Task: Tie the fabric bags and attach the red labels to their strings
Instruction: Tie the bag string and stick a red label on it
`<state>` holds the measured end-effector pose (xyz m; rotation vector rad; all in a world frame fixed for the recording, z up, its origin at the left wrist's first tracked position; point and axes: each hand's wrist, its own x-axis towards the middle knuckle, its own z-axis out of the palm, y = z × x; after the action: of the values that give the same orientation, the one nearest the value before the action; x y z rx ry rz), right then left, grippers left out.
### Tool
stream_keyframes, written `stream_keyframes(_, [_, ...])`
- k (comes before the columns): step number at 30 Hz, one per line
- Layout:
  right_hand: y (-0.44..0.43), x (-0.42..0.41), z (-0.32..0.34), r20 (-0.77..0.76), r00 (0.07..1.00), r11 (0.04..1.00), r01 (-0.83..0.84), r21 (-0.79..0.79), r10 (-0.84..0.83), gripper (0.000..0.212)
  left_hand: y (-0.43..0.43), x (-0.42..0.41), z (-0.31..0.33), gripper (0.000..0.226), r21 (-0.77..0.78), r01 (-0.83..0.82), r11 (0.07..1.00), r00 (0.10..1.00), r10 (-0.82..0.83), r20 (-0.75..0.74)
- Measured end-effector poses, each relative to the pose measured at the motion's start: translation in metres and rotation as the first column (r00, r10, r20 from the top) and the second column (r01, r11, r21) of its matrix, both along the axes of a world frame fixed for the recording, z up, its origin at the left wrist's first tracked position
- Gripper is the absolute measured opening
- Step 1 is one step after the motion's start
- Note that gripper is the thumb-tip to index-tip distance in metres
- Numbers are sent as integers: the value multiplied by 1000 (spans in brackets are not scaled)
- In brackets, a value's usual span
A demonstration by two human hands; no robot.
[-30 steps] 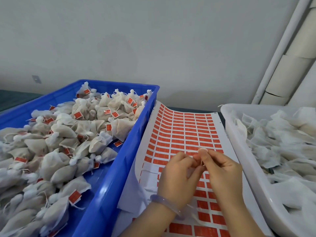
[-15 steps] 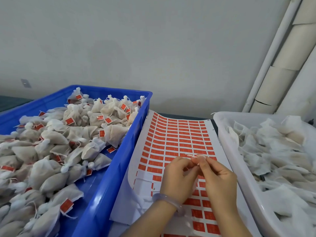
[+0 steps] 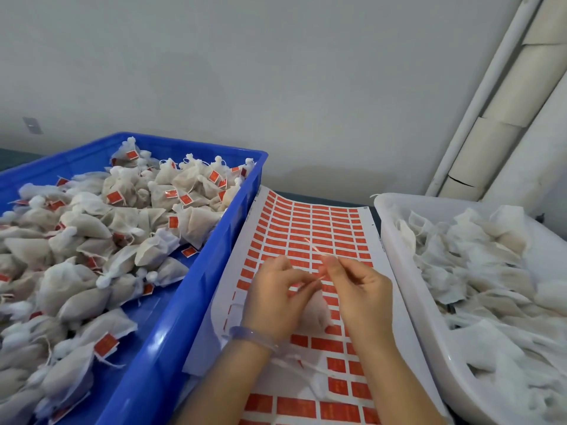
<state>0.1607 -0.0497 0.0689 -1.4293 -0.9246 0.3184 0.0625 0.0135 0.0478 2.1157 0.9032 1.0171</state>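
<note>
Two bins: one blue crate (image 3: 196, 302), one white tub (image 3: 395, 259). One label sheet (image 3: 310, 222), its red labels too many to count. Two hands: left hand (image 3: 276, 297), right hand (image 3: 360, 291). One bracelet (image 3: 251, 335). One fabric bag (image 3: 317, 312) and one string (image 3: 313, 252). Tied bags (image 3: 89, 225) in the crate: dozens, uncountable.

Label sheet (image 3: 310, 222) lies between crate (image 3: 196, 289) of bags (image 3: 92, 228), left, and tub (image 3: 395, 256) of apparently untied bags (image 3: 478, 256).

No readable text, red labels (image 3: 310, 237) perhaps printed, too blurred to read
</note>
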Motion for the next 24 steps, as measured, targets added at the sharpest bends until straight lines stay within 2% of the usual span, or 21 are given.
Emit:
stream_keyframes(1, [1, 0, 1, -31, 1000, 1000, 2, -4, -2, 15, 0, -3, 1, 12, -25, 0, 1000, 1000, 1, 26])
stream_keyframes(3, [1, 1, 1, -69, 998, 1000, 9, -9, -10, 15, -4, -7, 2, 7, -229, 69, 971, 985, -31, 167])
stream_keyframes(6, [-8, -3, -5, -78, 997, 1000, -13, -7, 12, 10, -10, -6, 5, 22, -543, 257, 799, 903, 0, 429])
stream_keyframes(8, [-14, -5, -12, -82, 996, 999, -32, -13, 31, 16, -10, -5, 6, 20, -615, 254, 746, 883, 81, 463])
stream_keyframes(11, [-18, -4, -19, -90, 995, 998, -50, -36, 46, 22, -7, -4, 4, 2, -666, 234, 708, 883, 131, 450])
stream_keyframes(13, [-20, -3, -20, -83, 995, 998, -57, -40, 54, 23, -6, -5, 2, 11, -674, 262, 690, 881, 114, 459])
stream_keyframes(16, [-19, -2, -21, -57, 998, 1000, -18, -20, 17, 20, -5, -6, 3, 15, -604, 276, 748, 907, 6, 422])
stream_keyframes(19, [-16, 0, -25, -13, 1000, 1000, 21, 10, -21, 11, -6, -6, 6, 28, -519, 335, 786, 916, -144, 374])
stream_keyframes(24, [-13, -4, -27, -46, 996, 996, -75, -55, 73, 14, -8, -11, 8, 34, -391, 418, 820, 889, -281, 363])
